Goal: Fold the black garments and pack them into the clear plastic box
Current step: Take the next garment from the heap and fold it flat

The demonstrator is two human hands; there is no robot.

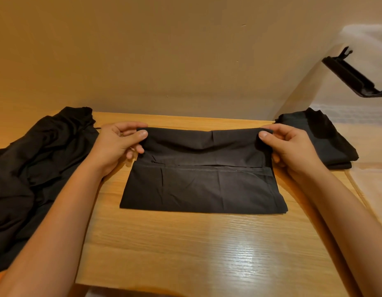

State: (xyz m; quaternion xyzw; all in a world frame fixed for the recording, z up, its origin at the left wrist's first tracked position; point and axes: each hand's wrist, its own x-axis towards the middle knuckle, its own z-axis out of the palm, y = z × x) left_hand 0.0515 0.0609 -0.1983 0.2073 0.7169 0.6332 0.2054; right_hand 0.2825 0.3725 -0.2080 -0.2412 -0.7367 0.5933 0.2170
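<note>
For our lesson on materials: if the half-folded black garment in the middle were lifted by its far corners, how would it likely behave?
Probably floppy: the black garment sags between the left hand and right hand pinching its far edge. Likely light, since fingertip pinches alone raise that edge.

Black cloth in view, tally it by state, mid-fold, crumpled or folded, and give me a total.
Mid-fold garment: 1
Crumpled heap: 1
Folded stack: 1
Total: 3 lots of black cloth. How many pieces are in the heap and the stack cannot be told.
</note>
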